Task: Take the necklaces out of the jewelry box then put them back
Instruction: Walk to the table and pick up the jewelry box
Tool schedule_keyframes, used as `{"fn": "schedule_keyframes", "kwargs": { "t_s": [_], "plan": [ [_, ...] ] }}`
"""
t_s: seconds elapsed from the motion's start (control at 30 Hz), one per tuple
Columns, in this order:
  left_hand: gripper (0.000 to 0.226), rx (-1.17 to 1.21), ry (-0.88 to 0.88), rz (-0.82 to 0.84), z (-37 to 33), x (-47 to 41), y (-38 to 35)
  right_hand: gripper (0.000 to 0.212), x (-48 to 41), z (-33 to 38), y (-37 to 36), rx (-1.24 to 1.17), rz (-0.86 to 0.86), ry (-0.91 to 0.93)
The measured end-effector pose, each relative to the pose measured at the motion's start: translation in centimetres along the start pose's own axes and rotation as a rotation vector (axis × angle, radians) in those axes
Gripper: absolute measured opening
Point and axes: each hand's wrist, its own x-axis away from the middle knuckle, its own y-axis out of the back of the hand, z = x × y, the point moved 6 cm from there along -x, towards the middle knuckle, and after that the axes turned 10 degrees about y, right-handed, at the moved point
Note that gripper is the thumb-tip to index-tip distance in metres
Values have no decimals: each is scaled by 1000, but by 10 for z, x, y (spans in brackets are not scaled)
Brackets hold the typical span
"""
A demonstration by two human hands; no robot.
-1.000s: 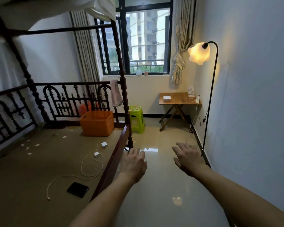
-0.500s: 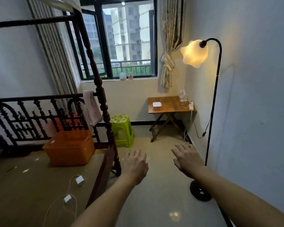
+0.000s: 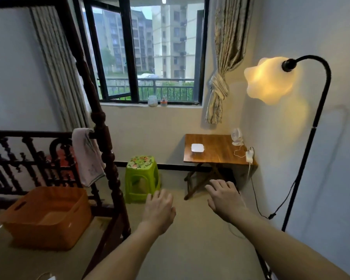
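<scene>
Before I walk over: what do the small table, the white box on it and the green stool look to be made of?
Table: wood or wood-look laminate, visible grain, slight sheen. White box: smooth, probably plastic; too small to be sure. Green stool: glossy moulded plastic with a floral printed top.

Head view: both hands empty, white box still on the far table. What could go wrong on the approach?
1. A white cable hangs off the wooden table edge beside the white box; a reaching right hand might snag it.
2. The floor lamp stands close to the right; its black cord trails low.
3. The green stool sits near the left hand.
</scene>
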Motion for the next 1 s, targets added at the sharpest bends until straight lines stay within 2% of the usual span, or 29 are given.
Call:
{"fn": "schedule_keyframes", "kwargs": {
  "t_s": [0.23, 0.47, 0.7, 1.0],
  "plan": [
    [30, -24, -6, -7, 34, -160, -47, 42, -151, -42, -61, -18, -15, 14],
    [34, -70, -54, -11, 77, -338, -60, 46, -307, -90, -95, -71, -25, -61],
    [33, -67, -87, 36, 85, -466, -107, 47, -419, -152, -153, -113, 54, -100],
    [36, -12, -102, 82, 89, -670, -183, 49, -599, -242, -268, -163, 176, -69]
  ]
}}
